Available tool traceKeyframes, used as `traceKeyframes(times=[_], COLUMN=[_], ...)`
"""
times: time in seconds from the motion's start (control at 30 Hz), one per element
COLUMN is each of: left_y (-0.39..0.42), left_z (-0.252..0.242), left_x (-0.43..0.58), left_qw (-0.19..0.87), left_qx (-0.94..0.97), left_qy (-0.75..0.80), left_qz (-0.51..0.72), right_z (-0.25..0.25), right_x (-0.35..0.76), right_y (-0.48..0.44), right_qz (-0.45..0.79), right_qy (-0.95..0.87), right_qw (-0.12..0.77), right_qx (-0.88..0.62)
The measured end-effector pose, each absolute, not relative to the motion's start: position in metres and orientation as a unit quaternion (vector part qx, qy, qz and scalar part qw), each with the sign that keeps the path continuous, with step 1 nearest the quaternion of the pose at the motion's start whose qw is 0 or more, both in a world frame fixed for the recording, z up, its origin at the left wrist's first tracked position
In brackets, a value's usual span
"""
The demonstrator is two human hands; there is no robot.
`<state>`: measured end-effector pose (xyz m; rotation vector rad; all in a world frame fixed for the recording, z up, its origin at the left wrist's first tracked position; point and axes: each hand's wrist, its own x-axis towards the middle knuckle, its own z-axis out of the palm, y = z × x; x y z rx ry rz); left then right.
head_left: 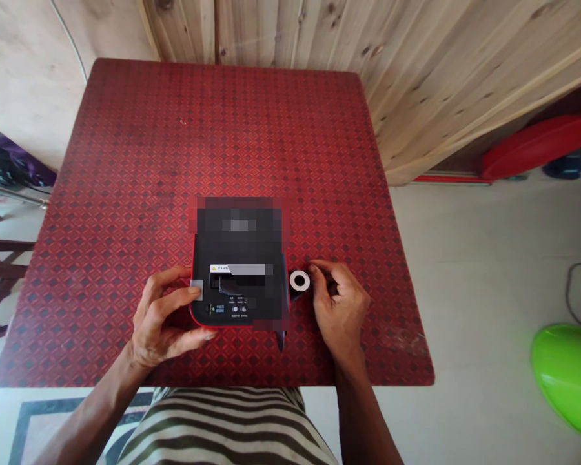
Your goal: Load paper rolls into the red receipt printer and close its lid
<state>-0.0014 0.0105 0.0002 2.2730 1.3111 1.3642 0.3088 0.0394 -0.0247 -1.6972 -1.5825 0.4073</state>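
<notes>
One boxy device (241,255), black-topped, thinly red-edged, white-labelled

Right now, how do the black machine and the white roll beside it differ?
Size: the black machine looks far larger than the white roll.
Shape: the machine's face is roughly rectangular; the roll's visible end is a round ring with a dark centre.
Hands: the left hand grips the machine's left side, while the roll sits by the right hand's fingertips; whether they touch is unclear.
Shared: both are at the red table.
</notes>
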Motion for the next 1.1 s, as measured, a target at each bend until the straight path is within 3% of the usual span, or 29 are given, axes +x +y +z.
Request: traceKeyframes(times=[0.3, 0.53, 0.7, 0.8, 0.93, 1.1], left_y=[0.012, 0.012, 0.012, 0.011, 0.011, 0.010], left_z=[-0.002, 0.002, 0.003, 0.003, 0.002, 0.000], left_x=[0.000, 0.002, 0.002, 0.002, 0.002, 0.002], left_qw=[0.133, 0.093, 0.064, 0.060, 0.061, 0.056], left_qx=[0.746, 0.757, 0.766, 0.771, 0.776, 0.779], left_qy=[0.442, 0.452, 0.449, 0.442, 0.440, 0.435], left_qz=[0.480, 0.463, 0.455, 0.454, 0.448, 0.448], right_z=[-0.022, -0.021, 0.021, 0.061, 0.091, 0.090], right_x=[0.308, 0.308, 0.300, 0.282, 0.244, 0.203], right_y=[0.039, 0.039, 0.038, 0.047, 0.077, 0.116], right_qz=[0.164, 0.170, 0.117, 0.090, 0.110, 0.080], right_qy=[-0.616, -0.613, -0.634, -0.725, -0.866, -0.903], right_qw=[0.380, 0.385, 0.406, 0.393, 0.241, -0.016], right_qx=[-0.671, -0.669, -0.648, -0.558, -0.425, -0.422])
